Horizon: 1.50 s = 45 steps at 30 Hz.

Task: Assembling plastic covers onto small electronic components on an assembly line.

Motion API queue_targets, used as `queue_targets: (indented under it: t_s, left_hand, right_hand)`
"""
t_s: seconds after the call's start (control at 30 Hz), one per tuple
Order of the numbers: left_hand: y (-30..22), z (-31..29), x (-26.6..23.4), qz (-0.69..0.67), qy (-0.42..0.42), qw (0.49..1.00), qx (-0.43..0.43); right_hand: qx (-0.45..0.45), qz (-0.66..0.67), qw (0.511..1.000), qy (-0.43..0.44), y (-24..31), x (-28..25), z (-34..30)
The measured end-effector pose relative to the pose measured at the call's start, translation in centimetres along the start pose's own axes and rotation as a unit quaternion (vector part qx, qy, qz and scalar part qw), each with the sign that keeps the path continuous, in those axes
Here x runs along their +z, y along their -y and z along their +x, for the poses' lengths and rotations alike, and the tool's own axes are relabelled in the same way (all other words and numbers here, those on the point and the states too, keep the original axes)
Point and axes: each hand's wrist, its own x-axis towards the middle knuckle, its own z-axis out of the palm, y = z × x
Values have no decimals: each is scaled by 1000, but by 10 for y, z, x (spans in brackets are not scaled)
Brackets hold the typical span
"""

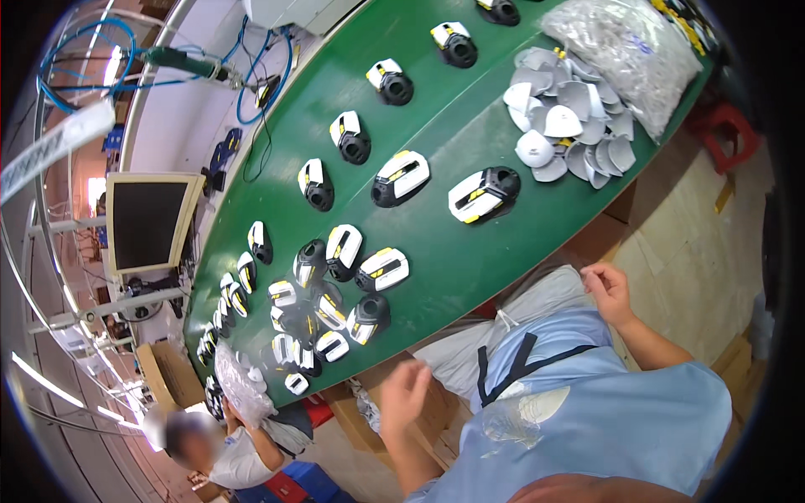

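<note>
My left hand (pixel 405 394) hangs just off the near edge of the green table (pixel 453 277), its fingers loosely bent and apart, with nothing in it. Over my lap, my right hand (pixel 607 292) is curled loosely with nothing visible in it. Neither touches a part. Nearest to my left hand on the table is a rounded black-and-white plastic housing (pixel 368 318) with yellow marks, in a loose cluster of similar ones. Two more, a housing with a long slot (pixel 401 178) and a housing tilted the other way (pixel 484 194), lie mid-table.
A heap of white-grey curved shells (pixel 573 109) sits at the right beside a large clear plastic bag (pixel 629 54). Spaced housings line the far side. A co-worker (pixel 239 457) handles a bag at the left end. A monitor (pixel 149 222) and a red stool (pixel 728 134) stand nearby.
</note>
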Motion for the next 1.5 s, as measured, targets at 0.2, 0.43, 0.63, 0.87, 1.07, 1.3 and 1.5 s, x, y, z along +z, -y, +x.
queue_targets:
  t_s: [0.2,0.43,0.63,0.87,1.07,1.3,1.5]
  left_hand:
    - [-111,122,-17,375,-219,827,357]
    - [-60,179,-33,428,-198,832,293]
    - [-59,182,-37,360,-239,822,370]
    - [-104,173,21,315,-171,820,446]
    - [-100,189,54,207,-180,856,439]
    - [-106,188,51,193,-163,856,451]
    - [-98,189,37,174,-105,851,485]
  right_hand:
    - [-355,-206,908,91,134,62,118]
    - [-341,-355,858,143,115,119,178]
    - [-359,-311,855,209,113,163,181]
    - [-382,-282,874,103,162,87,170]
    - [-329,-488,807,-33,156,26,205]
    - [-343,-314,877,119,189,48,207]
    - [-356,-274,794,409,162,113,212]
